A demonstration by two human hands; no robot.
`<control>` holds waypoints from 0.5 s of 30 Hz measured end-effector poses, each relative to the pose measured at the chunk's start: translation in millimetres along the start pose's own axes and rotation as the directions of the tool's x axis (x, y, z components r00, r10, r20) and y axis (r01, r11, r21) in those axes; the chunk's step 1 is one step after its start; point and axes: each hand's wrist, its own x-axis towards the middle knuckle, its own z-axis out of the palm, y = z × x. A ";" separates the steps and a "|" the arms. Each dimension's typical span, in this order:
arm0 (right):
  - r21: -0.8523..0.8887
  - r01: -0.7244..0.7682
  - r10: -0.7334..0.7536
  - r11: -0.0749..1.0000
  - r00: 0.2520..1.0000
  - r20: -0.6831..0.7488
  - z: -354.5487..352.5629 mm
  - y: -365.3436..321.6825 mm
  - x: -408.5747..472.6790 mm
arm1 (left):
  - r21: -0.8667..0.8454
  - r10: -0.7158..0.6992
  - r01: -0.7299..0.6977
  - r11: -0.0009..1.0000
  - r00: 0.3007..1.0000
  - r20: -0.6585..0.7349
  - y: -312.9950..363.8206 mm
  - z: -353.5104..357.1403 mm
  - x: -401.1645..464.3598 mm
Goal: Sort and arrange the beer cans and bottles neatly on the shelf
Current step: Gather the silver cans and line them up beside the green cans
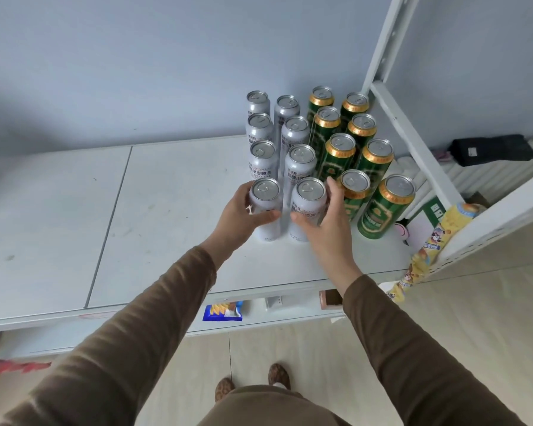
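two hands hide the front silver cans' labels.

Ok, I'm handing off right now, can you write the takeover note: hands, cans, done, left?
Left hand grips the front-left silver can. Right hand grips the front-right silver can.
Eight silver cans stand upright in two columns on the white shelf; eight green cans stand in two columns right beside them.
Done: cans sorted by colour.
Left: square up the front silver pair, then release. The front-right green can sits slightly out of line. No bottles in view.
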 end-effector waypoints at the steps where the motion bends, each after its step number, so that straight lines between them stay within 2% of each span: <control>1: -0.007 0.043 -0.043 0.999 0.999 -0.014 -1.4 -3.1 -2.2 | 0.010 0.009 -0.009 1.000 1.000 -0.011 1.2 -0.8 -1.4; 4: -0.098 0.192 -0.196 0.977 0.980 -0.040 -4.2 -13.1 -6.0 | 0.028 0.037 -0.036 0.999 0.999 -0.037 10.1 -4.6 -7.7; 8: -0.257 0.369 -0.385 0.893 0.923 -0.015 -9.5 -30.5 -4.9 | 0.123 0.104 -0.097 0.988 0.993 -0.058 23.9 -20.0 -19.0; 15: -0.515 0.530 -0.511 0.673 0.837 0.194 1.2 -76.7 11.0 | 0.455 0.286 -0.189 0.870 0.946 -0.155 37.9 -77.3 -49.3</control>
